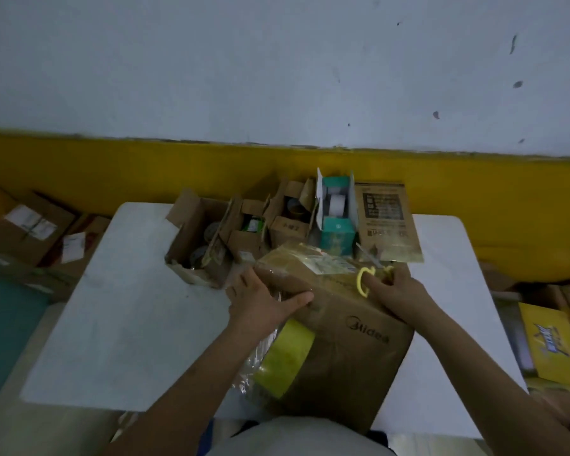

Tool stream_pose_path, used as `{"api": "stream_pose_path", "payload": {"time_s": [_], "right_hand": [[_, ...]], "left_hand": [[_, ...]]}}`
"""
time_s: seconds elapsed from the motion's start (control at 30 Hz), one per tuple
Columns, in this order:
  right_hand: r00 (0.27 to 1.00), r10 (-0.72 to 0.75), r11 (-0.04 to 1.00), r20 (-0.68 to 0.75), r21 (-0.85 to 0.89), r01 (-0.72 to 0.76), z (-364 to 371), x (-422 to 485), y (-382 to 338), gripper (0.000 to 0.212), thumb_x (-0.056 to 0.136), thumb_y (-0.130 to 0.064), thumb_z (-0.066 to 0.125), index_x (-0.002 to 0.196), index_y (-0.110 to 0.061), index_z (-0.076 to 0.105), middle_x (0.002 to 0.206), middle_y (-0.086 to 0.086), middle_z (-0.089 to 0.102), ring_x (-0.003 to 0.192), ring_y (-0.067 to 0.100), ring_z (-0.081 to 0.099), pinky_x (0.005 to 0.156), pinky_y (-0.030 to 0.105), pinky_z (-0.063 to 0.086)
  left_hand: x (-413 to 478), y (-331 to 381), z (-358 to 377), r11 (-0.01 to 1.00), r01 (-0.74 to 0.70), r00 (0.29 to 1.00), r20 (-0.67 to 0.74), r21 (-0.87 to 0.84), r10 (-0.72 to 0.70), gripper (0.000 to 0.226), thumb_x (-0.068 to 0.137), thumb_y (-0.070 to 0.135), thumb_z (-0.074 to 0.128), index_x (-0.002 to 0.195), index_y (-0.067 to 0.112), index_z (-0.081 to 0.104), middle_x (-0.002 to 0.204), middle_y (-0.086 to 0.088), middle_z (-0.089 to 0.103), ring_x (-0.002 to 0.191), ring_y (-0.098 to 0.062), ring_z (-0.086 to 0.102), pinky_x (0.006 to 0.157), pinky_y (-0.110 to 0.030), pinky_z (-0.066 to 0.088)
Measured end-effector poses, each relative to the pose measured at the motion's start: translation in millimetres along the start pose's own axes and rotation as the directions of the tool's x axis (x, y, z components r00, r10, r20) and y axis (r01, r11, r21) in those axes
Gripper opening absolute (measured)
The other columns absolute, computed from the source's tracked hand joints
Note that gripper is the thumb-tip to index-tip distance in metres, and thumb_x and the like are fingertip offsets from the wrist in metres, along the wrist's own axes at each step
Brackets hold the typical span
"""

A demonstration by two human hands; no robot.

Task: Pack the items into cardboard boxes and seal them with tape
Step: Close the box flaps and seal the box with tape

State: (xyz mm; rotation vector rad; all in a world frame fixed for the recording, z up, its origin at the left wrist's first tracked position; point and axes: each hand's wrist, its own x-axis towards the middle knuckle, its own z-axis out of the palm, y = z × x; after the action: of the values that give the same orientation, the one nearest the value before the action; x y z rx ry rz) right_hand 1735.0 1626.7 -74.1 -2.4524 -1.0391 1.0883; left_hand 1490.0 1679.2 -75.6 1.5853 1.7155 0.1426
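A large brown cardboard box (349,350) printed "Midea" lies on the white table (119,311) in front of me, with clear tape over its far top. My left hand (264,299) rests on the box's upper left edge, thumb laid along the top. A yellow-green tape roll (285,360) sits beneath my left wrist against the box's left side. My right hand (397,289) grips yellow-handled scissors (364,281) at the box's far right corner.
Several small open cartons (198,235) with items stand at the table's far edge, beside a teal box (338,218) and a flat brown carton (387,222). Parcels (27,232) lie on the floor at the left. Yellow packages (555,350) lie at the right.
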Motion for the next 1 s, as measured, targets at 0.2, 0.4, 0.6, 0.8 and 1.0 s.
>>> {"api": "stream_pose_path", "payload": {"time_s": [0.2,0.4,0.6,0.8,1.0], "right_hand": [[0.976,-0.135,0.984,-0.169,-0.142,0.111,1.1,-5.3,1.2,0.067,0.084,-0.067,0.054,0.126,-0.016,0.052,0.118,0.009,0.064,0.101,0.027,0.061,0.085,0.038,0.053],[0.821,-0.525,0.851,-0.225,-0.122,0.511,-27.4,-36.8,-16.3,0.039,0.084,-0.068,0.045,0.085,-0.03,0.052,0.082,-0.008,0.061,0.072,0.01,0.057,0.057,0.026,0.042],[0.749,-0.154,0.981,0.644,0.007,0.196,-65.3,-67.7,-4.5,0.047,0.08,-0.071,0.058,0.085,-0.026,0.069,0.074,-0.001,0.06,0.054,0.013,0.05,0.047,0.022,0.042],[0.725,-0.017,0.958,0.689,-0.196,0.208,-43.8,-68.8,-18.8,0.076,0.062,-0.077,0.058,0.098,-0.011,0.07,0.078,-0.001,0.059,0.047,0.008,0.043,0.046,0.019,0.038],[0.719,-0.188,0.905,0.669,-0.165,0.391,-18.3,-59.1,-34.4,0.06,0.077,-0.078,0.055,0.081,-0.021,0.074,0.063,-0.009,0.059,0.053,0.004,0.052,0.05,0.019,0.041]], "left_hand": [[-50.8,-2.8,24.6,0.947,-0.186,0.97,-0.203,-0.262,0.134,0.073,0.063,0.066,0.072,0.111,0.038,0.026,0.11,0.014,0.032,0.091,0.001,0.042,0.073,-0.017,0.043],[-44.3,1.6,14.6,0.929,0.063,0.983,0.182,-0.365,0.005,0.05,0.086,0.032,0.075,0.117,0.025,0.036,0.098,0.014,0.046,0.077,0.001,0.05,0.05,-0.016,0.044],[-60.9,10.4,-0.9,0.803,0.278,0.899,0.437,-0.526,-0.025,0.027,0.095,0.024,0.066,0.114,0.018,0.046,0.103,-0.017,0.065,0.046,-0.02,0.067,0.042,-0.024,0.05],[-56.4,2.9,4.5,0.799,0.269,0.884,0.467,-0.537,0.016,0.02,0.096,0.026,0.063,0.108,0.02,0.048,0.066,-0.011,0.071,0.052,-0.025,0.067,0.05,-0.027,0.053],[-49.3,-6.2,8.1,0.802,0.296,0.87,0.494,-0.519,-0.002,0.032,0.094,0.029,0.065,0.118,0.013,0.052,0.065,-0.007,0.073,0.056,-0.02,0.069,0.052,-0.026,0.054]]}}
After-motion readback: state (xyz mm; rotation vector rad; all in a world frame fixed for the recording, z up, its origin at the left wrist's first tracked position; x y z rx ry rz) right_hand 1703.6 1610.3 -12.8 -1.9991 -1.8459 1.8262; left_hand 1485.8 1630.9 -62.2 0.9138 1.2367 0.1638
